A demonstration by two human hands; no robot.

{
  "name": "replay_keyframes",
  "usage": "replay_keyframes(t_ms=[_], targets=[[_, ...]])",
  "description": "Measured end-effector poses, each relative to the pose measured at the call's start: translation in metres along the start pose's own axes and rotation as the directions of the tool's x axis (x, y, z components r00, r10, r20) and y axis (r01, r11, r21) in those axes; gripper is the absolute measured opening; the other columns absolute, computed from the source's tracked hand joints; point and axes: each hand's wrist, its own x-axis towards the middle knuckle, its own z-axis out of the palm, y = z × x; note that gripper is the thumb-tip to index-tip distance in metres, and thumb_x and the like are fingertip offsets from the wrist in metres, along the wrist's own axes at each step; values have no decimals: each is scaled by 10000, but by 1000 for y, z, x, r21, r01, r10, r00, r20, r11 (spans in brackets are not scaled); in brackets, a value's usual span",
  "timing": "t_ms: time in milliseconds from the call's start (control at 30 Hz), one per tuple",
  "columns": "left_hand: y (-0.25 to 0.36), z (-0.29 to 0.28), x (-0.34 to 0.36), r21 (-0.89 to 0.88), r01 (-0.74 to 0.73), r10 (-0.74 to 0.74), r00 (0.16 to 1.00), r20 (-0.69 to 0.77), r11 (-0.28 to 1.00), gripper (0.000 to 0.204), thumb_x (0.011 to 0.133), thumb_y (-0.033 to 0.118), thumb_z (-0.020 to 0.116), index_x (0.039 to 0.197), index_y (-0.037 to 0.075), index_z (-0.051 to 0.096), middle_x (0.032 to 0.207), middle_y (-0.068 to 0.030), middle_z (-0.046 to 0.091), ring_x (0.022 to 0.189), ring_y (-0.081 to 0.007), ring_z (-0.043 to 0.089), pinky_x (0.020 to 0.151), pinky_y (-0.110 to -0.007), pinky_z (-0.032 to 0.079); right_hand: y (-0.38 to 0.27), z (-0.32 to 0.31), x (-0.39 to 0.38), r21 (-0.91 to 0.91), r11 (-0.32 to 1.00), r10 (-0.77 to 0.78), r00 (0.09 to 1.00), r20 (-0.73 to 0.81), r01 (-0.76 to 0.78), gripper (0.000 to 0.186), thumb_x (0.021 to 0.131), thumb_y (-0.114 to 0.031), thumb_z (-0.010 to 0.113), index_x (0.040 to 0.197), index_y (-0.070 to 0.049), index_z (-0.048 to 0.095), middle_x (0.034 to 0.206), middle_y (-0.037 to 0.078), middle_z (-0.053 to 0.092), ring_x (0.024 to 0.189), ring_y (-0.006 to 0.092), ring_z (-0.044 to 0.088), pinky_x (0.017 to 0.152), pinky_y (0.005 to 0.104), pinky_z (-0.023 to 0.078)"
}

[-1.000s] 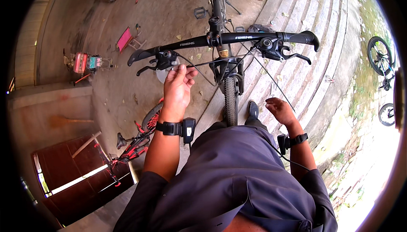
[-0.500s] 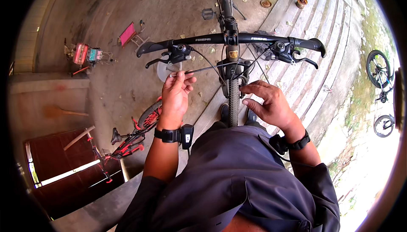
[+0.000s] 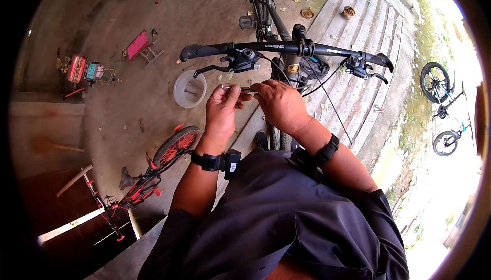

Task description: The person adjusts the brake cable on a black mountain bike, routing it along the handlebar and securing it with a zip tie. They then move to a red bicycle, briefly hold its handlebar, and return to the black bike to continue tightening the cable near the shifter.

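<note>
1. Black cable, one length (image 3: pixel 245 90), is where my view centres: it lies between my two hands, just below the handlebar (image 3: pixel 261 47).
2. Two hands: my left hand (image 3: pixel 221 115) has its fingers pinched on the cable near a silvery end; my right hand (image 3: pixel 282 107) grips it just beside, thumb mostly hidden.
3. Two wrist straps, one per arm; I point to the left strap (image 3: pixel 207 162).
4. One bike (image 3: pixel 280 26) stands in front of me, with one handlebar and two brake levers (image 3: pixel 212 68).
5. Beyond, I count one whitish bucket (image 3: pixel 177 93), one pink stool (image 3: pixel 137 45), one small pot (image 3: pixel 349 13), one round dish (image 3: pixel 307 13) and one red-and-black bike (image 3: pixel 137 190).
6. Two dark wheels (image 3: pixel 434 83) show far to my right, one nearer than the other.
7. Ground (image 3: pixel 138 95) is bare, brownish grey and dotted with fallen leaves; pale, long steps (image 3: pixel 353 49) run along the right, with bright, greenish ground past them.
8. Brown panels (image 3: pixel 56 190) darken my lower left.
</note>
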Motion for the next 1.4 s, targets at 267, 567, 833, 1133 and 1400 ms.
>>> replay_keyframes(t_ms=[267,567,833,1133,1400], targets=[[8,-9,-3,87,-37,37,999,4,995,140,1036,203,575,1104,90,623,991,-45,726,799,-117,682,647,-228,443,-12,19,4,62,981,177,977,119,-185,128,931,-189,601,975,-118,698,923,92,696,896,280,687,764,392,554],[-2,-8,17,2,-36,36,999,11,999,68,1014,169,611,999,108,586,928,-45,720,724,-83,650,563,-190,403,-4,31,4,171,952,236,964,125,-255,133,916,-185,627,977,-85,689,926,123,697,887,323,684,784,414,549],[-9,-11,21,37,-148,146,988,49,988,82,1007,152,622,1021,77,593,885,-38,701,682,-82,633,544,-190,409,-2,37,6,263,936,201,968,153,-236,126,900,-157,637,967,-57,674,911,154,693,866,335,683,766,409,545],[-6,-13,26,199,-158,150,987,59,967,127,996,137,638,1031,16,629,813,-40,659,654,-79,569,603,-226,503,-5,46,9,359,898,197,962,188,-254,138,900,-161,649,968,-42,666,872,174,687,818,360,682,739,405,549],[9,-19,25,459,-190,215,977,-3,868,101,968,111,660,1012,20,666,755,-24,666,637,-67,579,586,-246,476,-7,35,16,162,987,-11,995,102,-5,168,884,-169,675,1027,-84,689,973,128,698,847,333,688,732,401,562]])
